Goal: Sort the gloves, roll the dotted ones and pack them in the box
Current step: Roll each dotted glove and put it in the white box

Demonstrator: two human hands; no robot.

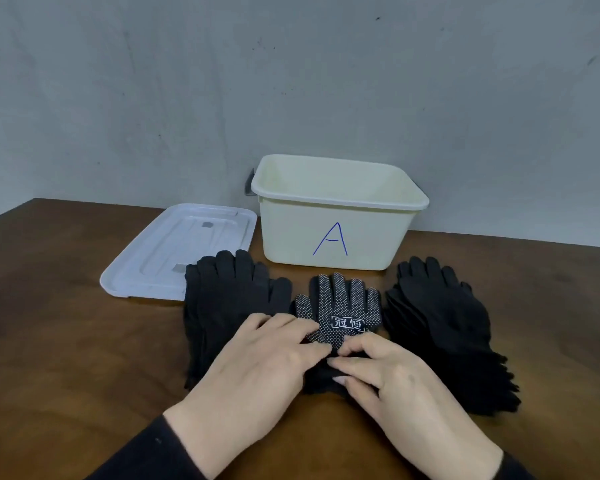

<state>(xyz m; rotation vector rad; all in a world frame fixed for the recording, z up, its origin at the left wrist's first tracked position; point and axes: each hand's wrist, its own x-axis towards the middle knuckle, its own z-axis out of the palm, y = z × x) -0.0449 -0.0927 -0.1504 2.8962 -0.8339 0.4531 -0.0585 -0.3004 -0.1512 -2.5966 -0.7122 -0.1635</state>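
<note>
Head view: left hand point(271, 355) and right hand point(378, 372) pinch the near cuff of a soft, light, floppy dotted glove point(340, 306); best rolled from the cuff toward the far box point(336, 230).

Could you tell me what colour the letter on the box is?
Blue, an "A" on the cream box, head view.
</note>
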